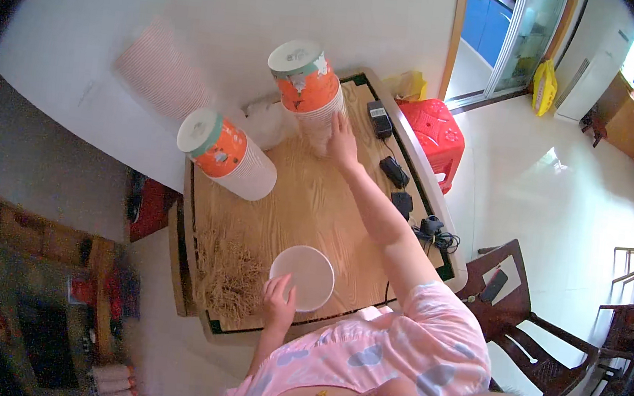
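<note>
A white round paper tub (310,274) stands open side up near the table's front edge. My left hand (279,303) is at its lower-left rim, fingers bent over the edge with the thumb apart. Farther back, my right hand (343,141) lies with extended fingers against the right side of a tall stack of upside-down tubs (308,90). The topmost of that stack is orange and green, with white tubs below. A second similar stack (224,151) leans slightly on the left. Dried brown stalks (229,277) lie left of the open tub.
Black power adapters (393,172) and a coiled cable (436,234) line the right edge of the wooden table (309,205). A red plastic stool (436,133) is beyond it. A dark wooden chair (510,293) with a phone on it stands at the right. The wall (219,21) rises behind.
</note>
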`<state>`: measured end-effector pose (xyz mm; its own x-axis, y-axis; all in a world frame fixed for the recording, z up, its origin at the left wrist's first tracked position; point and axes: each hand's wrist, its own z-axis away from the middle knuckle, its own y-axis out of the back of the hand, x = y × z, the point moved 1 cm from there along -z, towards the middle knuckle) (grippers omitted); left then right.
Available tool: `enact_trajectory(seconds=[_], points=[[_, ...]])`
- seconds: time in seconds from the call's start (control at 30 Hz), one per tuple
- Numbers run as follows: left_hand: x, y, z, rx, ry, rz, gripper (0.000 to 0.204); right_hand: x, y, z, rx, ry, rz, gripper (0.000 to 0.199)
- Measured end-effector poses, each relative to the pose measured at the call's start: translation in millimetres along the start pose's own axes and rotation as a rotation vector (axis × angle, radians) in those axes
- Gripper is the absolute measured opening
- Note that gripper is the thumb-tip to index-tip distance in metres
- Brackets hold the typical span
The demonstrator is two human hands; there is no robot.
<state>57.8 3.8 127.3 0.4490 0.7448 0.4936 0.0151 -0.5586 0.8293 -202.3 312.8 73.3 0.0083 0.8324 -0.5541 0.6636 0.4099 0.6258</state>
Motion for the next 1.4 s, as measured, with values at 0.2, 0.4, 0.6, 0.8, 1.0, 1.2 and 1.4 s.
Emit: enact_trajectory(seconds=[0.2, 0.4, 0.6, 0.8, 1.0, 1.2, 1.4], points=[[-57.2, 1.6, 10.9, 0.130, 0.134, 0.032, 0.021, 38.3, -55.0, 66.0, -0.324, -0.382, -0.145, 0.045], [-50.6, 15.3, -11.9, 0.106, 0.254, 0.056, 0.017, -17.9, -11.6, -4.0, 0.228, -0.015, -0.194, 0.029], [-61.4, 5.4, -20.2, 0.099, 0.243, 0.119, 0.015, 94.9, -80.1, 47.3, -0.003, -0.044, 0.239, 0.039], [-68.9, 7.6, -19.2, 0.105, 0.267, 0.139, 0.013, 89.3, -74.6, -12.4, -0.232, -1.043, -1.356, 0.047], [-87.0, 13.3, 9.3, 0.170, 0.353, 0.133, 0.012, -16.5, 57.0, -63.3, 0.074, -0.556, -1.584, 0.052], [-92.6, 14.8, -4.2, 0.138, 0.311, 0.126, 0.013, 33.0, -24.8, -3.2, -0.157, 0.109, -0.037, 0.053], [-127.9, 12.5, 7.9, 0.214, 0.349, 0.114, 0.012, 55.7, -40.6, 127.8, -0.524, -0.374, -0.339, 0.043]])
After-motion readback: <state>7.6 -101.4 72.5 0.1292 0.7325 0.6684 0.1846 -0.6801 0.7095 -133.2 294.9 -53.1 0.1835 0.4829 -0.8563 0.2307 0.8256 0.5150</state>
